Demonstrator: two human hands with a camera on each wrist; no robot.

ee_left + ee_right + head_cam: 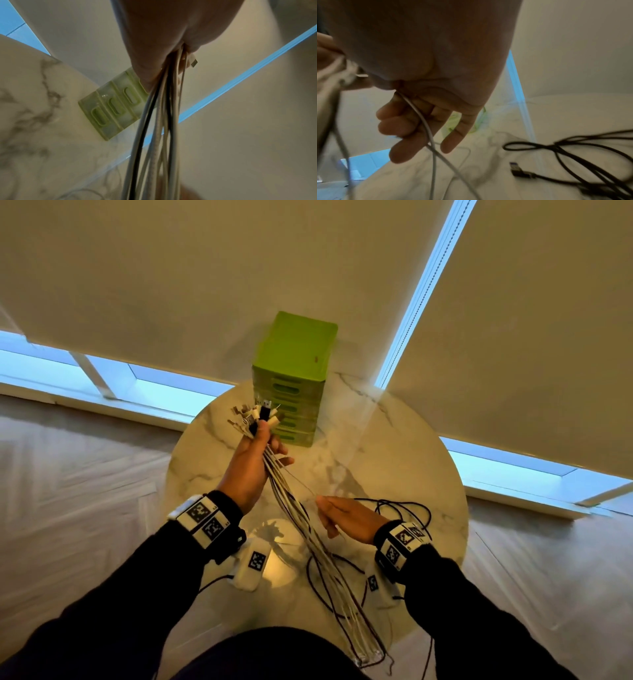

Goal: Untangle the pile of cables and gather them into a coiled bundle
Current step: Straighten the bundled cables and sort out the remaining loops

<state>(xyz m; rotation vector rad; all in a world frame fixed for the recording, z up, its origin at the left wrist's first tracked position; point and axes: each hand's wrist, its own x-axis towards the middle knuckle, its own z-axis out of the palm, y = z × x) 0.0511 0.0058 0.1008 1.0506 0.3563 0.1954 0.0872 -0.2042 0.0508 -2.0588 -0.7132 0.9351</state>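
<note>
My left hand (253,460) grips a bundle of white and black cables (291,498) just below their plugs (257,416), which fan out above the fist. The strands hang down past the front edge of the round marble table (411,474). In the left wrist view the cables (159,121) leave my fist (163,33) as one tight sheaf. My right hand (339,515) is lower and to the right, beside the bundle. It pinches one thin white cable (423,117) between thumb and forefinger, and the cable runs across the loosely curled fingers (399,128).
A loose black cable (404,508) lies in loops on the table's right side, its USB plug (516,168) flat on the marble. A green drawer unit (291,385) stands at the back of the table. Window blinds hang behind and wood floor surrounds the table.
</note>
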